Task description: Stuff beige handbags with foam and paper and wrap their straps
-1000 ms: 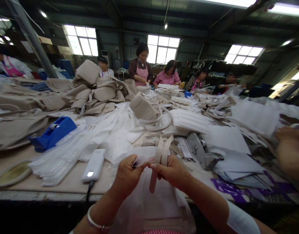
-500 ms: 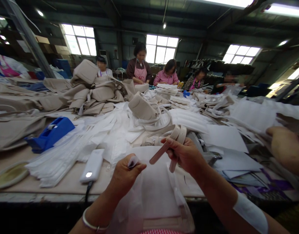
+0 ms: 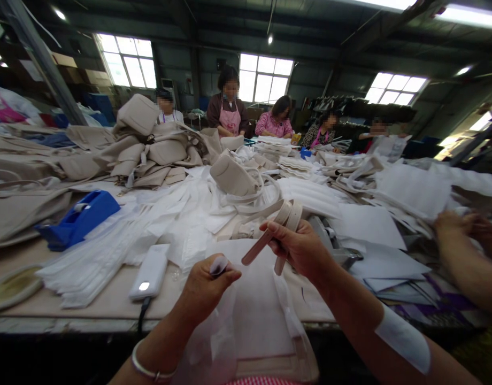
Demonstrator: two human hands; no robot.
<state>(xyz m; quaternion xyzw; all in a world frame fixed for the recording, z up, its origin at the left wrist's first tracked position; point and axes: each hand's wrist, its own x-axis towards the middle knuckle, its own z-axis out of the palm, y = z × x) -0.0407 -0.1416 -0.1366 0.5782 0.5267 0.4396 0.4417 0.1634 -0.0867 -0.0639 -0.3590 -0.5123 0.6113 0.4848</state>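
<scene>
Curling closed around a thin, see-through white sheet [image 3: 218, 264], the person's left hand [image 3: 204, 286] has its thumb laid along the bent fingers, and a rolled bit of the sheet pokes out above the grip. More of this filmy stuff hangs below the wrist. The right hand [image 3: 300, 243] is higher and further forward, grasping a looped beige strap [image 3: 256, 247] between thumb and fingers; one rounded end points down toward the left hand, another hangs beneath the fingers, and the loop rises over the knuckles. The two hands are near each other but apart, and the strap end does not touch the left hand. Beneath them a plain white sheet [image 3: 262, 315] lies at the edge of the table [image 3: 109, 291], with a beige border showing at its lower end. Left of the left hand lie a white power bank [image 3: 150, 270] with a black cable [image 3: 141, 315], a fan of white strips [image 3: 85, 272] and a blue tape dispenser [image 3: 79, 219]. Just past the right hand is a grey metal dispenser [image 3: 344, 254], partly hidden. At far right, a co-worker's hands [image 3: 450, 223] are at some white material; their grip is unclear.
</scene>
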